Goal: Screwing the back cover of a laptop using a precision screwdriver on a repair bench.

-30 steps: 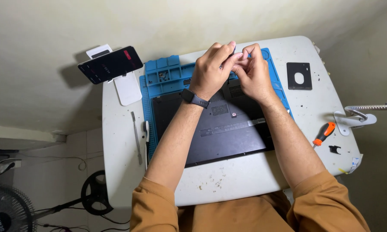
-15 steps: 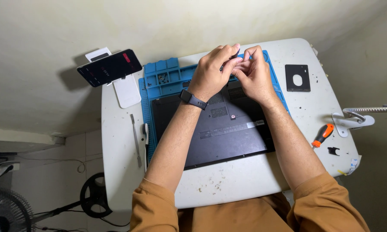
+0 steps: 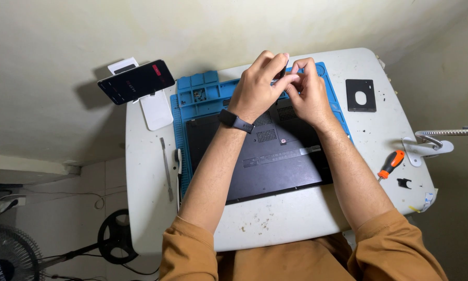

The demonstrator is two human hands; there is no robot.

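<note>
The left hand (image 3: 257, 86) and the right hand (image 3: 309, 91) meet fingertip to fingertip above the far edge of a dark laptop (image 3: 265, 151) that lies bottom-up. Between the fingers of both sits a small dark tool (image 3: 282, 73), slim and mostly hidden; the left hand's thumb and fingers are pinched together on it, and the right hand's fingertips close in on the same spot, though whether they truly grip it or only steady it I cannot tell. A dark wristband (image 3: 235, 121) wraps the left wrist.

Straight beneath the hands the laptop rests on a blue work mat (image 3: 192, 99), whose small tray compartments show just to the left of the left hand. Further left of that hand, at the mat's edge, lie a thin metal pry tool (image 3: 166, 166) and a second slim tool (image 3: 179, 174), side by side. Beyond them, a phone (image 3: 136, 81) sits on a white stand (image 3: 156, 109), angled over the corner of the white table (image 3: 296, 218).

To the right of the right hand lies a black square plate with a hole (image 3: 361, 95). Nearer the person on that side, an orange-handled screwdriver (image 3: 390, 164) lies beside a metal clamp base (image 3: 426, 145)
</note>
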